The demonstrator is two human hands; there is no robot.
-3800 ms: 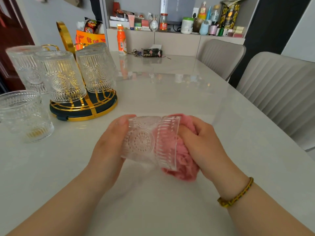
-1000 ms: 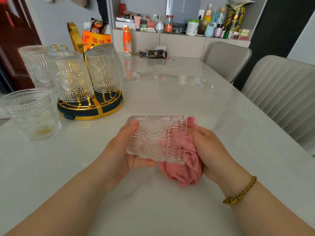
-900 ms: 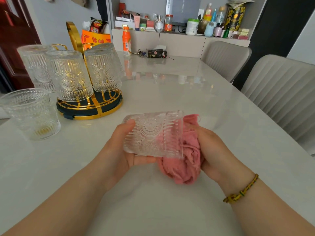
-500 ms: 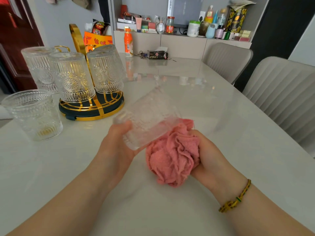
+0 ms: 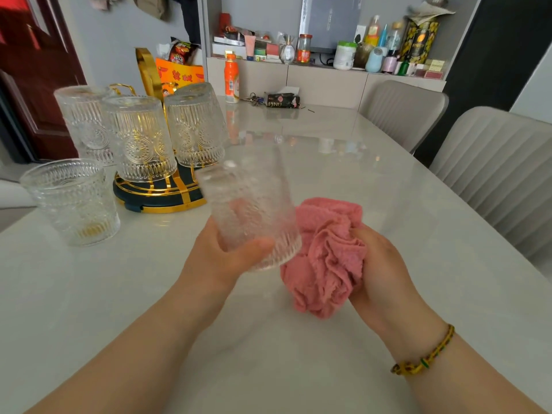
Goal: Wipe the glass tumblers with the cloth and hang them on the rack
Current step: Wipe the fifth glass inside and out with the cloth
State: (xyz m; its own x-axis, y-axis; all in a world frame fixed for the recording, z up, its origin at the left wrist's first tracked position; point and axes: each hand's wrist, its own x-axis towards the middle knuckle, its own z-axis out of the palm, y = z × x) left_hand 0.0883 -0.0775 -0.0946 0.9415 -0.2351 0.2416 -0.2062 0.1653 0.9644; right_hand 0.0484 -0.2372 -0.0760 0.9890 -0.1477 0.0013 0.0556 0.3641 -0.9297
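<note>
Tumbler (image 5: 248,210) at frame centre, blurred, gripped by left hand (image 5: 221,258); clear of cloth (image 5: 325,258), which is bunched in right hand (image 5: 376,264). Wiping looks finished, hanging comes next. Needs a free peg on rack (image 5: 161,198), upper left, without knocking hung glasses (image 5: 137,138).

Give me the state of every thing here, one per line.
Held tumbler: gripped by the left hand, off the table, tilted, blurred.
Cloth: bunched in the right hand, outside the tumbler.
Rack tumblers: upside down on the rack.
Loose tumbler: upright on the table, left of the rack.
Bottle: upright, capped.
</note>
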